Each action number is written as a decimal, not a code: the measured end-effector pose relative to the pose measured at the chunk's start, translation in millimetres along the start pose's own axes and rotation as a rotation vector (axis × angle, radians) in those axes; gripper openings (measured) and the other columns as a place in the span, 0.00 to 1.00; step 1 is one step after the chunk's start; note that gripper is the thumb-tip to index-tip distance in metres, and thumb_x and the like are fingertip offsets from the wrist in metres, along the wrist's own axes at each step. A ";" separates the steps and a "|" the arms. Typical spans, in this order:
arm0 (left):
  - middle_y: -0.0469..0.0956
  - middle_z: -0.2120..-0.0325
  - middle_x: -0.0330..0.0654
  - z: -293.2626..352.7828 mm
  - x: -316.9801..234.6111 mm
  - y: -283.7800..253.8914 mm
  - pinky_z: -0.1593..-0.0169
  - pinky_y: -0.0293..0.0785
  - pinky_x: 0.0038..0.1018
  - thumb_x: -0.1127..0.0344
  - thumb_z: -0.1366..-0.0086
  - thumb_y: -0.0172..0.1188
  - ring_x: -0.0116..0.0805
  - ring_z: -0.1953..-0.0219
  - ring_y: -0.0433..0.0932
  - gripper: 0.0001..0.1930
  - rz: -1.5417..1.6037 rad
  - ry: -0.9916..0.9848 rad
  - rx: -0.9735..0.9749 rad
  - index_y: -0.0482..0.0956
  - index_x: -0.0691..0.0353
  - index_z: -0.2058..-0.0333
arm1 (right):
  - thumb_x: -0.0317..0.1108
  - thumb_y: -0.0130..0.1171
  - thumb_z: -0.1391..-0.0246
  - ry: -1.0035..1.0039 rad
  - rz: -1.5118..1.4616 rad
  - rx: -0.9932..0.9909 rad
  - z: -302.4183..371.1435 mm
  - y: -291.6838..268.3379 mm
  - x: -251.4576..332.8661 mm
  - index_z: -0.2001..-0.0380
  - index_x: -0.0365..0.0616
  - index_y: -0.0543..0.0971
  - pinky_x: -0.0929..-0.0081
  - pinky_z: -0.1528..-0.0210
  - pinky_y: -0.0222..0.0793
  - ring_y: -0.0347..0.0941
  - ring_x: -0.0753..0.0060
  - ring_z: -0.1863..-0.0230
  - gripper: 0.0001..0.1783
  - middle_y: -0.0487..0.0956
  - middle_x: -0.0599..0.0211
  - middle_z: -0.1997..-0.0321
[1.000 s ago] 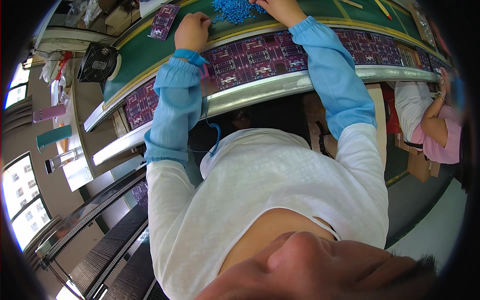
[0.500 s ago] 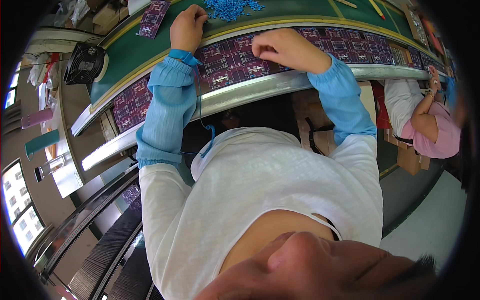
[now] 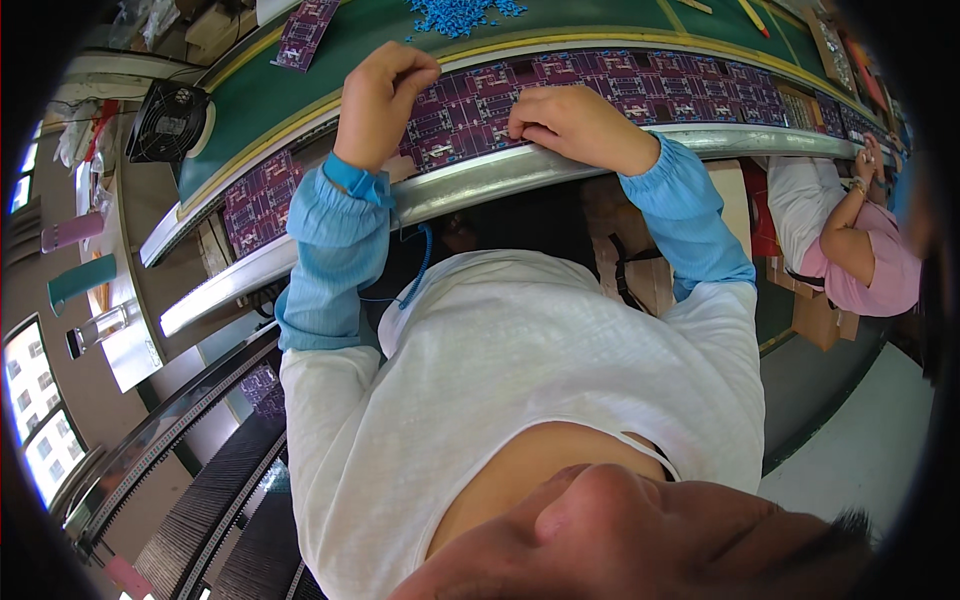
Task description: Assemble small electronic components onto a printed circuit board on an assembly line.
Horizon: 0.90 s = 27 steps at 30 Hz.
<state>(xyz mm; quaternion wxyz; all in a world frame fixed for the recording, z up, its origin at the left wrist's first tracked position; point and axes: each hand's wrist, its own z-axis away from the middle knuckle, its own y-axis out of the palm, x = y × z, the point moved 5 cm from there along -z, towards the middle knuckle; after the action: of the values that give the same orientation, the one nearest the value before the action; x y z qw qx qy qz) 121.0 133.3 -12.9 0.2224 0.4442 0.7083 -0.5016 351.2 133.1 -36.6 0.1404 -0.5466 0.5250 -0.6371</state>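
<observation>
Left hand [image 3: 380, 108]: moved from beyond the circuit boards [image 3: 465, 118] to over them, bringing both hands there.
Right hand [image 3: 580, 125]: over circuit boards.
Fingers [image 3: 540, 108]: both sets curled; contents cannot be told.

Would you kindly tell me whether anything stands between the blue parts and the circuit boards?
Yes: a yellow strip runs between the blue parts and the circuit boards, and the left hand covers part of it in this view.

right grip [image 3: 578, 125] moved from the pile of small blue parts [image 3: 452, 14] to above the purple circuit boards [image 3: 478, 105], left grip [image 3: 378, 105] drawn back from the green desk [image 3: 600, 18] to the boards' far edge
</observation>
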 end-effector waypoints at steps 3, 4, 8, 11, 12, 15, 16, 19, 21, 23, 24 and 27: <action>0.77 0.68 0.45 22.0 -14.1 -5.9 0.60 0.74 0.30 0.76 0.36 0.65 0.40 0.66 0.78 0.03 -0.041 -0.010 0.099 0.84 0.66 0.64 | 0.31 0.62 0.41 0.004 0.027 -0.005 0.5 1.2 -1.7 0.62 0.47 0.83 0.61 0.59 0.77 0.81 0.56 0.61 0.05 0.82 0.65 0.62; 0.77 0.68 0.45 29.0 -14.1 -8.1 0.60 0.74 0.31 0.76 0.36 0.64 0.41 0.65 0.78 0.03 -0.038 -0.052 0.129 0.85 0.66 0.64 | 0.30 0.62 0.42 0.004 0.042 0.001 0.7 1.8 -2.1 0.63 0.47 0.83 0.61 0.60 0.77 0.81 0.56 0.61 0.05 0.81 0.66 0.62; 0.77 0.68 0.46 54.3 -11.2 -13.4 0.59 0.75 0.31 0.78 0.37 0.63 0.42 0.64 0.79 0.05 -0.017 -0.142 0.193 0.84 0.67 0.63 | 0.29 0.64 0.43 -0.002 0.077 0.026 -0.3 -0.1 8.1 0.62 0.44 0.83 0.64 0.60 0.77 0.81 0.56 0.61 0.06 0.81 0.64 0.62; 0.78 0.67 0.47 64.7 -10.0 -8.2 0.59 0.75 0.32 0.80 0.38 0.62 0.43 0.64 0.80 0.06 -0.039 -0.113 0.221 0.83 0.67 0.62 | 0.30 0.64 0.43 0.004 0.156 0.030 2.4 0.1 13.3 0.61 0.44 0.83 0.64 0.60 0.77 0.81 0.56 0.61 0.06 0.81 0.65 0.62; 0.79 0.67 0.48 68.3 -7.4 -4.8 0.59 0.76 0.33 0.80 0.38 0.62 0.44 0.64 0.81 0.07 -0.015 -0.146 0.228 0.82 0.66 0.61 | 0.30 0.64 0.43 -0.004 0.152 -0.014 4.2 -2.1 13.8 0.61 0.45 0.83 0.64 0.60 0.77 0.81 0.56 0.61 0.07 0.81 0.66 0.61; 0.80 0.68 0.48 74.8 -4.0 2.2 0.60 0.77 0.33 0.80 0.39 0.64 0.44 0.65 0.82 0.08 -0.009 -0.248 0.218 0.82 0.65 0.60 | 0.31 0.63 0.42 0.000 0.163 -0.068 5.0 -7.9 13.5 0.60 0.46 0.83 0.64 0.60 0.77 0.81 0.57 0.60 0.07 0.82 0.66 0.61; 0.81 0.69 0.48 77.1 -0.2 4.5 0.61 0.78 0.33 0.79 0.40 0.65 0.44 0.66 0.83 0.09 0.002 -0.224 0.194 0.81 0.65 0.60 | 0.31 0.63 0.41 0.016 0.181 -0.076 5.3 -9.5 13.1 0.59 0.46 0.82 0.64 0.60 0.77 0.81 0.57 0.60 0.07 0.82 0.66 0.61; 0.82 0.69 0.42 79.9 0.4 7.7 0.61 0.74 0.26 0.80 0.39 0.66 0.31 0.66 0.80 0.09 -0.030 -0.215 0.200 0.81 0.66 0.60 | 0.32 0.62 0.41 0.025 0.178 -0.076 5.6 -9.4 11.2 0.59 0.46 0.82 0.64 0.60 0.77 0.81 0.56 0.59 0.08 0.82 0.66 0.61; 0.82 0.69 0.42 81.4 2.1 9.6 0.61 0.74 0.27 0.80 0.39 0.66 0.31 0.67 0.80 0.08 -0.034 -0.204 0.192 0.81 0.66 0.61 | 0.33 0.62 0.41 0.020 0.187 -0.084 5.6 -7.9 11.1 0.60 0.47 0.83 0.63 0.60 0.77 0.81 0.57 0.60 0.07 0.82 0.67 0.61; 0.81 0.69 0.43 81.5 1.1 9.4 0.61 0.74 0.27 0.80 0.40 0.66 0.32 0.67 0.80 0.08 -0.039 -0.192 0.183 0.81 0.66 0.61 | 0.35 0.62 0.40 0.014 0.195 -0.092 5.0 -5.9 12.7 0.61 0.48 0.83 0.62 0.60 0.78 0.81 0.57 0.60 0.06 0.82 0.67 0.61; 0.81 0.69 0.45 80.9 -0.7 8.8 0.61 0.76 0.31 0.79 0.41 0.66 0.39 0.66 0.81 0.08 -0.053 -0.185 0.172 0.81 0.65 0.62 | 0.35 0.62 0.40 0.014 0.185 -0.100 4.4 -5.4 13.9 0.61 0.48 0.83 0.62 0.60 0.78 0.81 0.57 0.60 0.07 0.83 0.67 0.61; 0.80 0.69 0.48 80.9 -3.0 8.7 0.62 0.77 0.36 0.78 0.42 0.66 0.47 0.66 0.82 0.08 -0.069 -0.166 0.160 0.80 0.64 0.63 | 0.34 0.62 0.40 0.010 0.171 -0.108 2.4 -5.6 19.5 0.60 0.47 0.83 0.63 0.60 0.77 0.81 0.56 0.60 0.07 0.82 0.66 0.61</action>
<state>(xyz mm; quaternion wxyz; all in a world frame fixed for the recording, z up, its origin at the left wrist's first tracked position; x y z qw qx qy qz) 119.4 59.5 -47.2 0.2268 0.3927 0.6600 -0.5990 348.4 119.4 -21.7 0.1619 -0.5035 0.6039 -0.5963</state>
